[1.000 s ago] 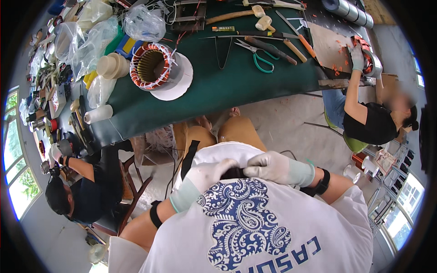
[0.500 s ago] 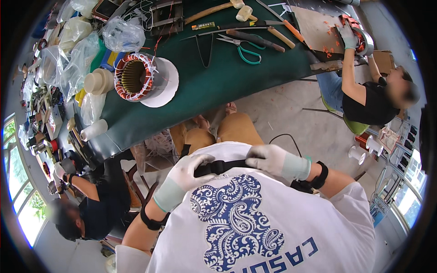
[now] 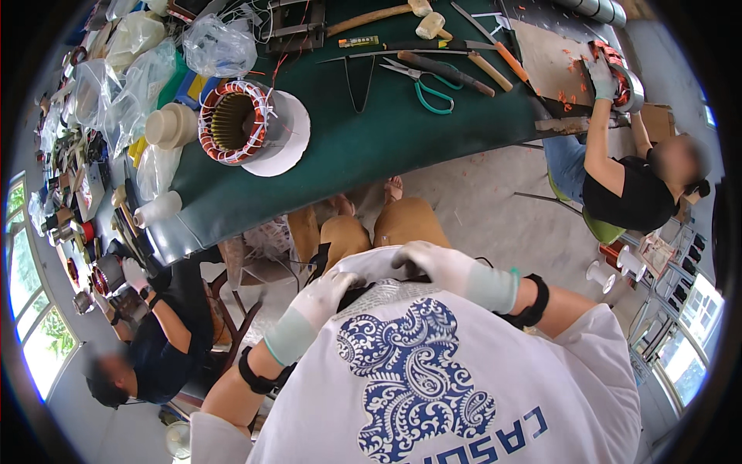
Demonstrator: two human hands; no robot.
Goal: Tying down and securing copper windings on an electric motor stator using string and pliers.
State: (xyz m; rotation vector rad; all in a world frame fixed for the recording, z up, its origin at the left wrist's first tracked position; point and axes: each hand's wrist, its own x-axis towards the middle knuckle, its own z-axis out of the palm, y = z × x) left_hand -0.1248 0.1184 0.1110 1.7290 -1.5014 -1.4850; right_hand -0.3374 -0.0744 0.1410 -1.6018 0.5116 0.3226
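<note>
Both my gloved hands are at my waist, against the front of my white shirt (image 3: 495, 363). My left hand (image 3: 325, 300) has its fingers curled over a black waist strap (image 3: 352, 297), which shows only in part beneath them. My right hand (image 3: 444, 267) is bent inward on the other side, its fingertips tucked down at the strap and the gathered shirt cloth. On the green table ahead stands a motor stator (image 3: 232, 122) with orange windings and white lacing, next to a white disc (image 3: 287, 155).
Teal-handled scissors (image 3: 431, 99), a mallet (image 3: 371, 19) and an orange-handled tool (image 3: 512, 62) lie on the table's far side. Plastic bags (image 3: 220, 48) and a beige stepped part (image 3: 171, 126) crowd the left. Co-workers sit at right (image 3: 630, 185) and left (image 3: 166, 332), handling wound parts.
My right hand has shifted left and slightly up, its fingers now tucked in. Shirt cloth covers more of the strap. The left co-worker's raised hand has moved beside a wound part.
</note>
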